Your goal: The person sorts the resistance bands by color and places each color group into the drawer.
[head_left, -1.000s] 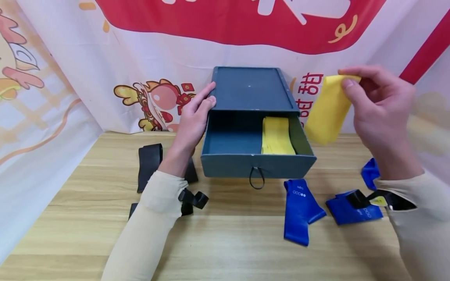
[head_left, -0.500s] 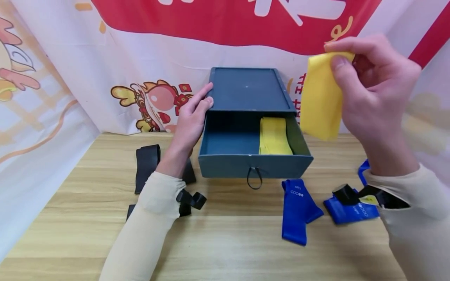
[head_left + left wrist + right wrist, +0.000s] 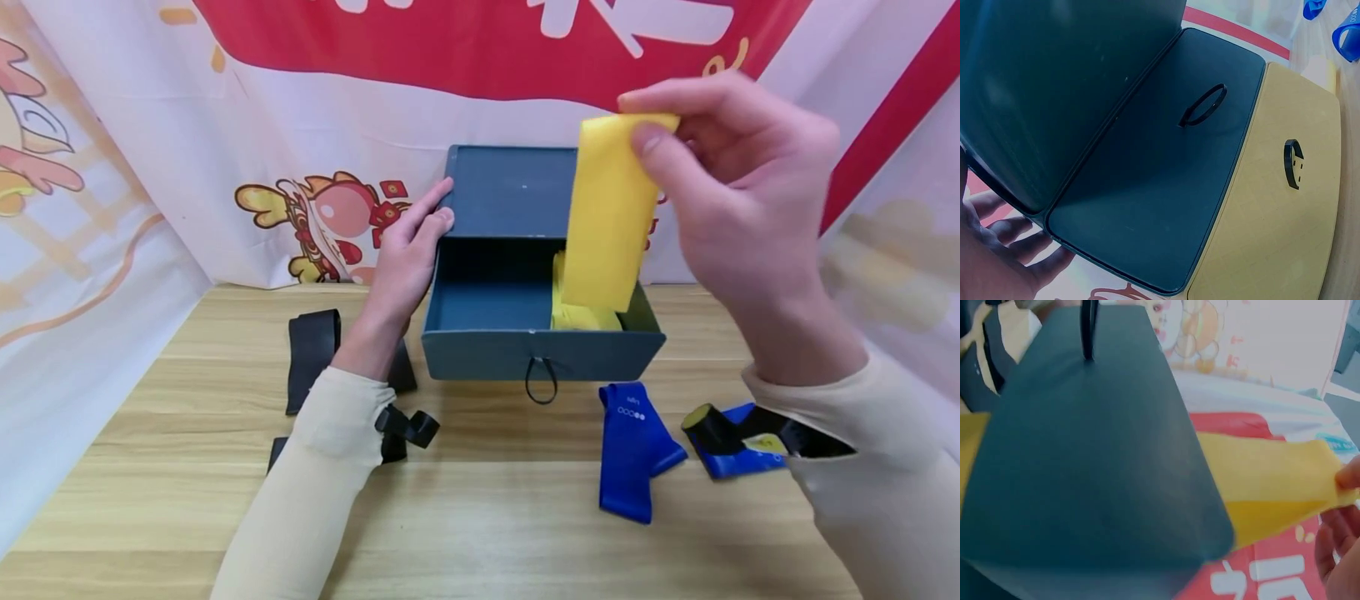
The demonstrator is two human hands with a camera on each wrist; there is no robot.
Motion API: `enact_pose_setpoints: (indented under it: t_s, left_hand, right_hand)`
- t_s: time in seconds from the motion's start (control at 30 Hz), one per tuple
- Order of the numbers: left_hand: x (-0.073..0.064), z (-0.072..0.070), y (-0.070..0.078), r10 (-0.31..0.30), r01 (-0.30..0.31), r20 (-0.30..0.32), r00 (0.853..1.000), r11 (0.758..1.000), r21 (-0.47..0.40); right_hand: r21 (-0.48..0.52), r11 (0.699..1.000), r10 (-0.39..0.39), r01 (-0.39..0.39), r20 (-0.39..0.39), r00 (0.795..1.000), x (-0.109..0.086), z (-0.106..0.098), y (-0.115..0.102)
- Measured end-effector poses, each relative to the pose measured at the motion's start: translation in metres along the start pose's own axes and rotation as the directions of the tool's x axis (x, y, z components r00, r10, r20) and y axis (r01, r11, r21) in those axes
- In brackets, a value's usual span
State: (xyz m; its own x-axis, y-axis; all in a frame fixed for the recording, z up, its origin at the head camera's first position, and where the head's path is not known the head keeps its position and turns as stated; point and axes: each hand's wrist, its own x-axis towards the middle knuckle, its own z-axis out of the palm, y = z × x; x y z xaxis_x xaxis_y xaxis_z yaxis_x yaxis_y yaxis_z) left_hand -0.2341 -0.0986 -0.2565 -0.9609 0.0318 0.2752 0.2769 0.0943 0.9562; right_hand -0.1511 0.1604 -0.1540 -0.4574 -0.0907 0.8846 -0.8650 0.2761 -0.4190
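My right hand (image 3: 750, 175) pinches the top of a yellow resistance band (image 3: 611, 217) between thumb and fingertips. The band hangs down over the right part of a pulled-out dark teal drawer (image 3: 483, 354), in front of several folded yellow bands (image 3: 588, 318) lying inside it. In the right wrist view, the held band (image 3: 1266, 472) stretches from my fingers (image 3: 1341, 522) to behind the drawer front. My left hand (image 3: 408, 250) rests its fingers against the left side of the drawer cabinet (image 3: 510, 192). In the left wrist view, those fingers (image 3: 1016, 240) lie extended along the cabinet's edge.
Blue resistance bands (image 3: 630, 467) lie on the wooden table (image 3: 480, 533) at right, another (image 3: 735, 467) partly behind my right wrist. Black bands (image 3: 311, 358) lie at left, partly behind my left arm. A yellow drawer front (image 3: 1272, 212) sits beneath a teal one. A printed curtain (image 3: 420, 108) hangs behind.
My right hand has lifted and moved left with the yellow band, from beside the cabinet to over the open drawer. The left hand has stayed at the cabinet's side.
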Motion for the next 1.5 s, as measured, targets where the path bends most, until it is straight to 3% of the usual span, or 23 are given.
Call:
enact_pose_setpoints:
  t_s: [0.13,0.37,0.57,0.87,1.07,1.27,1.5]
  left_hand:
    - [0.0,0.0,-0.001,-0.003,0.003,0.0,1.0,1.0,-0.002]
    - [0.001,0.0,0.0,-0.002,0.002,0.004,1.0,1.0,-0.006]
    - [0.0,-0.001,0.001,-0.005,0.005,0.0,1.0,1.0,-0.001]
    - [0.0,-0.002,0.0,-0.013,0.014,-0.014,1.0,1.0,0.023]
    - [0.001,-0.002,0.0,-0.016,0.017,-0.01,1.0,1.0,0.013]
    - [0.001,0.0,0.0,-0.018,0.018,0.003,1.0,1.0,0.001]
    - [0.001,0.0,0.0,-0.008,0.008,0.003,1.0,1.0,-0.009]
  right_hand:
    - [-0.06,0.993,0.106,-0.103,0.047,0.993,-0.007,0.009,-0.002]
    - [-0.117,0.949,0.303,-0.293,0.074,0.95,-0.014,0.02,-0.002]
    - [-0.105,0.941,0.335,-0.323,0.125,0.934,-0.018,0.025,-0.012]
    - [-0.081,0.947,0.32,-0.31,0.147,0.936,-0.024,0.03,-0.019]
    - [-0.143,0.92,0.386,-0.366,0.154,0.909,-0.025,0.034,-0.007]
    - [-0.229,0.899,0.415,-0.372,0.179,0.892,-0.027,0.028,0.004]
    - [-0.319,0.865,0.471,-0.387,0.251,0.846,-0.036,0.016,0.004]
